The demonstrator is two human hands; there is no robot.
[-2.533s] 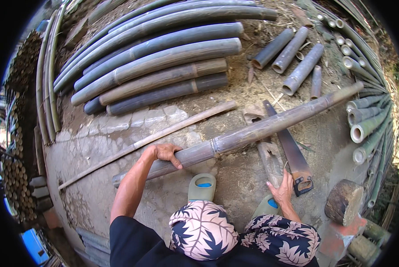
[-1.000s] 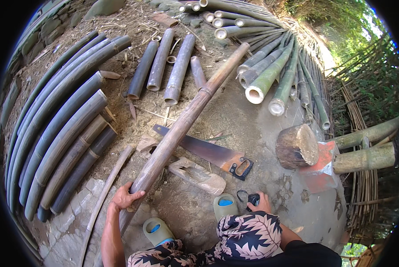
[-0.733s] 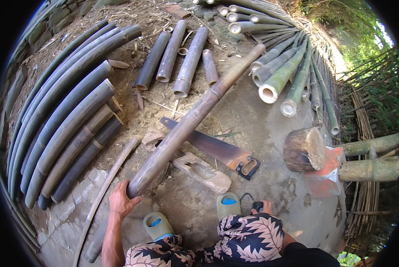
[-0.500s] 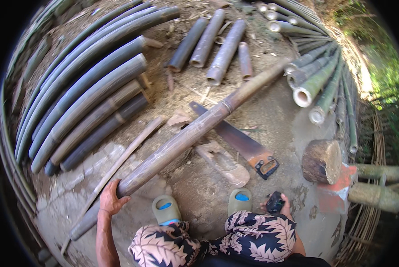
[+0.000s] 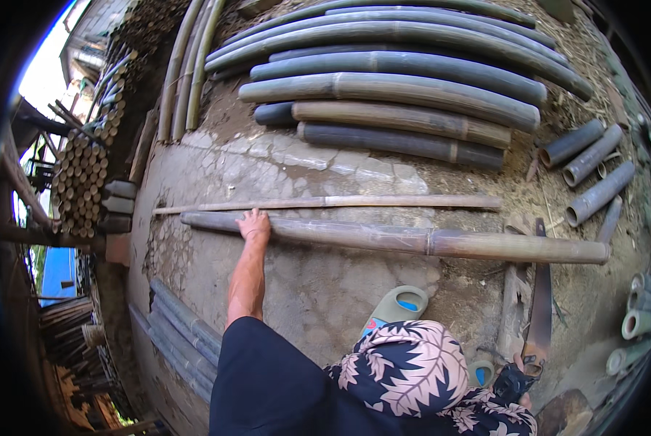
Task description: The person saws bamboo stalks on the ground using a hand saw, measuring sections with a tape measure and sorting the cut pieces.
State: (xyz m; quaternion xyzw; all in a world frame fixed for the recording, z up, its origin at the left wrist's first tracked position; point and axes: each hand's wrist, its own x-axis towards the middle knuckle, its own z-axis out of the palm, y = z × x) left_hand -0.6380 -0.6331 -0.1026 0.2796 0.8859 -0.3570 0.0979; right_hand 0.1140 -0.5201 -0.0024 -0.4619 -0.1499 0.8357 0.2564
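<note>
Bamboo pole, long, round and grey-brown [image 5: 354, 235], lies beneath the left hand [image 5: 254, 227], draped across its slimmer end; whether it grips, I cannot tell. Just beyond runs a thin, pale bamboo strip [image 5: 383, 202]. A rust-brown steel handsaw [image 5: 539, 312] lies beside the right hand [image 5: 526, 400], which clasps a boxy black object [image 5: 510, 383].

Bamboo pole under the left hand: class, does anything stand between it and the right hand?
Yes: the wooden block and the handsaw lie on the ground between the right hand and the bamboo pole, both passing beneath the pole. They lie low, so reaching over them looks possible.
</note>
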